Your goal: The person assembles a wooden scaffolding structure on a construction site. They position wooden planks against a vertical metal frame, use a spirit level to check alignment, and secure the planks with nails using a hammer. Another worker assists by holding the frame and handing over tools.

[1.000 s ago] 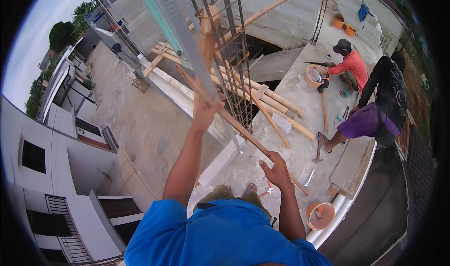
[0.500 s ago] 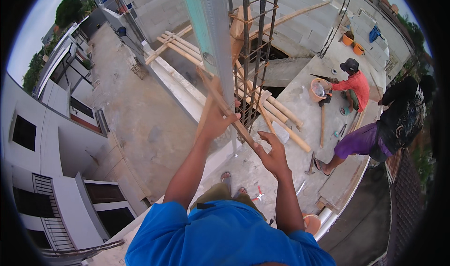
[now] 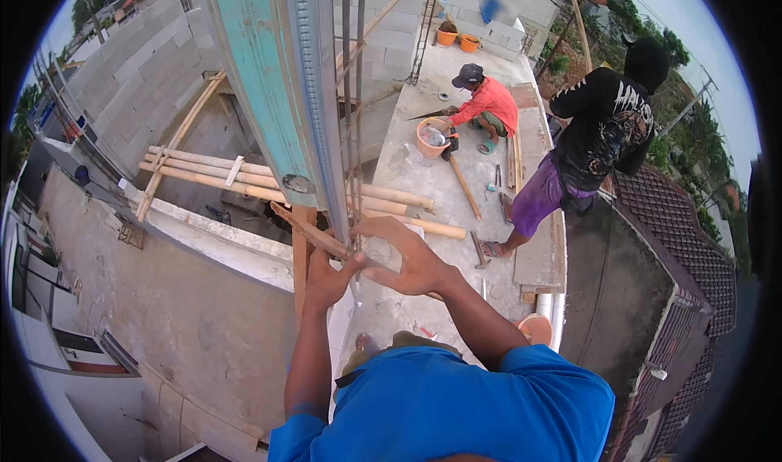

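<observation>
A narrow wooden strip slants across the foot of an upright turquoise-faced formwork panel with a metal edge. My left hand is closed round the strip, thumb toward the right. Just right of it, my right hand arches over the strip with thumb and fingers apart. Its thumb lies along the wood, and its fingertips reach the panel's metal edge. Behind the panel stand tied steel reinforcing bars. A wooden board runs upright beside my left hand.
Bamboo poles lie beyond the panel, over a drop. To the right, a person in red crouches by an orange bucket; another in black stands near the slab edge. A hammer and a long-handled tool lie on the concrete.
My view has swung to the right. My right hand has moved up the strip, close to my left hand, and its fingers now reach the panel's edge. My left hand still holds the strip.
</observation>
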Tool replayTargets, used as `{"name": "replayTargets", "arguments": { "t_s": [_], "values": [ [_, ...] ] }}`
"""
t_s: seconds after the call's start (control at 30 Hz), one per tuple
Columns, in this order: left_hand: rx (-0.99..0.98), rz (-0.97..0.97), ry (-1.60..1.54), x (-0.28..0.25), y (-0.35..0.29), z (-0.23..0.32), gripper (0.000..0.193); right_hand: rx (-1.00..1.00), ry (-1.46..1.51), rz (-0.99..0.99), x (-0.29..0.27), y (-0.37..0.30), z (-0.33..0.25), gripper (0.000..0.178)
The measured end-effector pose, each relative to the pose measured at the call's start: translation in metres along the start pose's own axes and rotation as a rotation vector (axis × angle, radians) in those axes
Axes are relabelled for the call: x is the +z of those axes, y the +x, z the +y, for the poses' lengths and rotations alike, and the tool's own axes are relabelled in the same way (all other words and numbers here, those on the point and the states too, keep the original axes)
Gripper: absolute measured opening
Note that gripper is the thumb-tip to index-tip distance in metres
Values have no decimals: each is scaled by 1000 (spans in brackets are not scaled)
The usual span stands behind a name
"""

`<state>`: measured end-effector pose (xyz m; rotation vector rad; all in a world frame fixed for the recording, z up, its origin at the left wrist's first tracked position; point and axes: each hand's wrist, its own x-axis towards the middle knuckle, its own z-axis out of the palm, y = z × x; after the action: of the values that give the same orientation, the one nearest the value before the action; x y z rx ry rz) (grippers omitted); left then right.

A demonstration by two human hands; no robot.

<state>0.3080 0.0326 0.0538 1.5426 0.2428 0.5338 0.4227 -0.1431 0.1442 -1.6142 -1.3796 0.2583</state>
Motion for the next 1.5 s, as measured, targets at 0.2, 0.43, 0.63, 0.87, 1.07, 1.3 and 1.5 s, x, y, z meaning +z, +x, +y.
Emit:
{"name": "replayTargets", "arguments": {
  "t_s": [0.2, 0.43, 0.63, 0.87, 1.07, 1.3, 1.5],
  "values": [
    [-5, -52, 34, -6, 14, -4, 48, 136, -28, 171, 16, -22, 13, 44],
    [47, -127, 12, -11, 13, -10, 55, 262, 46, 207, 19, -32, 6, 51],
    [52, -123, 15, -11, 8, 0, 49, 220, -19, 340, 13, -39, 12, 63],
    [1, -122, 67, -14, 11, -9, 62, 317, 25, 610, -32, -46, 29, 41],
    [25, -147, 51, -12, 15, -10, 62, 255, 27, 961, -93, -72, 43, 36],
    [18, -123, 22, -7, 12, -10, 62, 331, 46, 1055, -115, -106, 52, 37],
    [7, -90, 15, -3, 8, -3, 59, 423, 42, 1051, -129, -133, 71, 38]
  ]
}}
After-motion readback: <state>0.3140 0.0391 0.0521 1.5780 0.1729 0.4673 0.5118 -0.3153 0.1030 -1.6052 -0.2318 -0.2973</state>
